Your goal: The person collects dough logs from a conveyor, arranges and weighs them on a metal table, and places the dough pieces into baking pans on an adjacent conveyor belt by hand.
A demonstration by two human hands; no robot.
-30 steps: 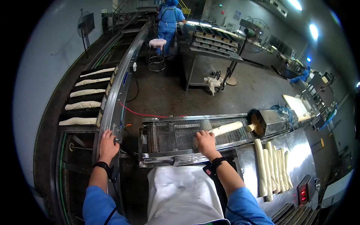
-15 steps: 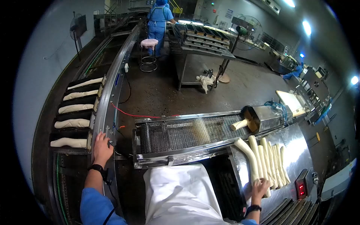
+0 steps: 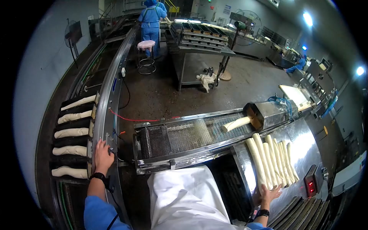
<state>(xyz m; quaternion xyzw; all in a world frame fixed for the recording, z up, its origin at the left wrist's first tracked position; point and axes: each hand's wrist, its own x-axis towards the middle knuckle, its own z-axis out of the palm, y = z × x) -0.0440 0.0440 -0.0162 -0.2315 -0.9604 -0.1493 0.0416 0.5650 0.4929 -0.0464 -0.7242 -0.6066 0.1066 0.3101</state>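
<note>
Several long pale dough rolls [image 3: 273, 163] lie side by side on the steel table [image 3: 308, 147] at the right. My right hand [image 3: 270, 194], fingers spread, touches the near ends of the leftmost rolls. Another dough roll [image 3: 237, 124] lies on the mesh conveyor [image 3: 180, 137], its far end inside the metal hood [image 3: 270, 115]. At the left, my left hand [image 3: 102, 156] rests on the metal rail [image 3: 100, 119], its fingers apart and a small knob beside them. Beyond that rail, dark pans [image 3: 73, 132] each hold one dough piece.
A digital display unit [image 3: 311, 184] stands right of the rolls, above stacked dark pans [image 3: 303, 212]. Ahead are a stool [image 3: 146, 45], a co-worker in blue [image 3: 150, 25] and a table with stacked trays [image 3: 201, 38]. A red cable [image 3: 134, 118] runs behind the conveyor.
One roll went from the mesh conveyor to the steel table's row, and my right hand moved there too. Another roll has come further out of the hood. The pans at the left moved nearer.
</note>
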